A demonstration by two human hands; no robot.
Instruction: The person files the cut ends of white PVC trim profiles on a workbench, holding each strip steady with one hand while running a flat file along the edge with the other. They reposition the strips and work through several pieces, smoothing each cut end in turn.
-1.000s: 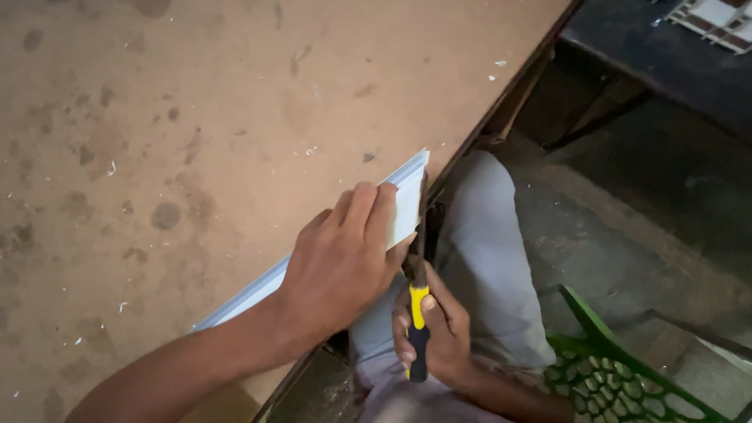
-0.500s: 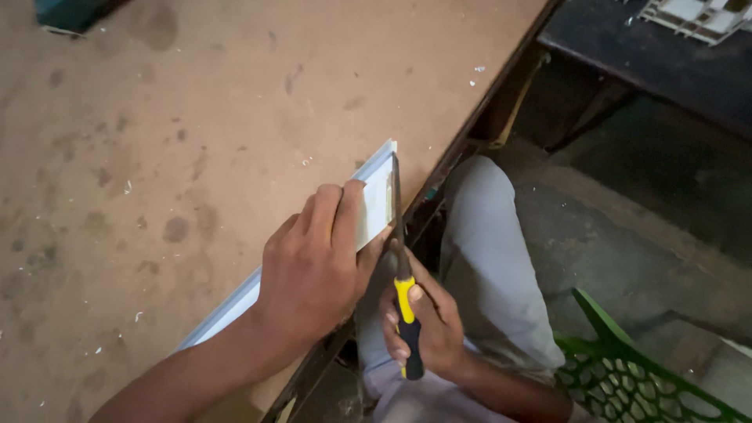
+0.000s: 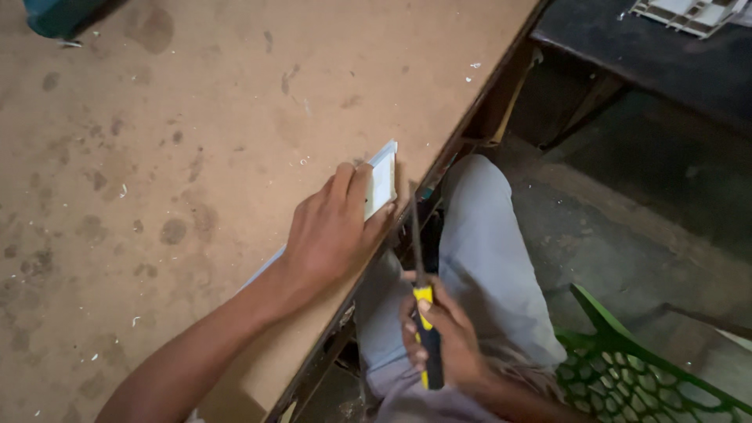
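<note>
The white strip [image 3: 381, 185] lies flat at the table [image 3: 196, 117] edge, pinned under the left hand [image 3: 333, 231]. The right hand [image 3: 439, 345] grips a file [image 3: 423, 313] tightly; a slip could likely nick the pinning fingers [image 3: 352, 184] close beside it.

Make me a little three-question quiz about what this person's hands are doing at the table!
1. True or false: the left hand presses the white plastic strip flat on the brown table.
2. What does the right hand grip? A) a hammer B) a file with a yellow-and-black handle C) a paintbrush
3. What colour is the lattice chair at the lower right?

Key: 1. True. 2. B, its thin blade points up toward the strip's end. 3. Green.
</note>
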